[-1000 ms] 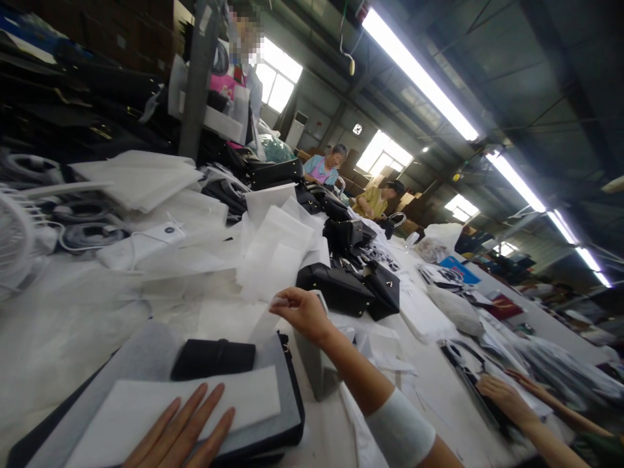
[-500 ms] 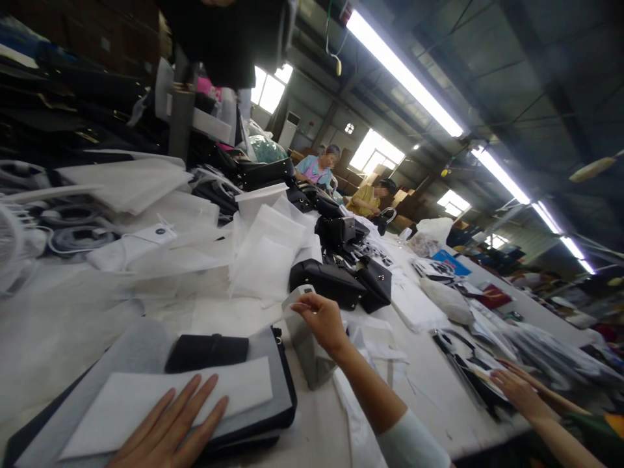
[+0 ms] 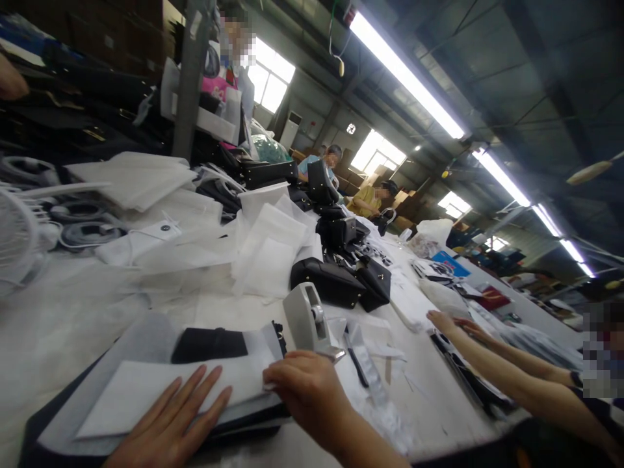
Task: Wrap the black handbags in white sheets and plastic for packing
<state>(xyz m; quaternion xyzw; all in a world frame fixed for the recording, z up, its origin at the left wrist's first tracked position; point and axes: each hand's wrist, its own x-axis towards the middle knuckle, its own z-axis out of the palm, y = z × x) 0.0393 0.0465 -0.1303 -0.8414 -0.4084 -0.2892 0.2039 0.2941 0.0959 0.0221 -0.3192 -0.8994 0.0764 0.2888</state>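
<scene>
My left hand [image 3: 170, 422] lies flat with its fingers spread on a folded white padding sheet [image 3: 127, 396]. That sheet rests on thin grey-white tissue paper [image 3: 141, 344] over a black handbag [image 3: 41, 422], beside a small black flap piece [image 3: 209, 344]. My right hand [image 3: 312, 390] is closed in a pinch at the right end of the white sheet. A small pale bit, seemingly clear tape, shows at its fingertips; the fingers mostly hide it. Just behind this hand stands a grey tape dispenser [image 3: 299, 318].
Black handbags [image 3: 326, 283] and white wrapping sheets [image 3: 270, 247] are piled behind. A white fan [image 3: 17, 237] stands at left. At right, a co-worker's arms [image 3: 507, 370] reach over another bag. A metal post [image 3: 188, 91] rises at back left.
My right hand has come down from the tape dispenser to the white sheet's right end. My left hand stays flat. The co-worker's hands at right have moved farther back along the table.
</scene>
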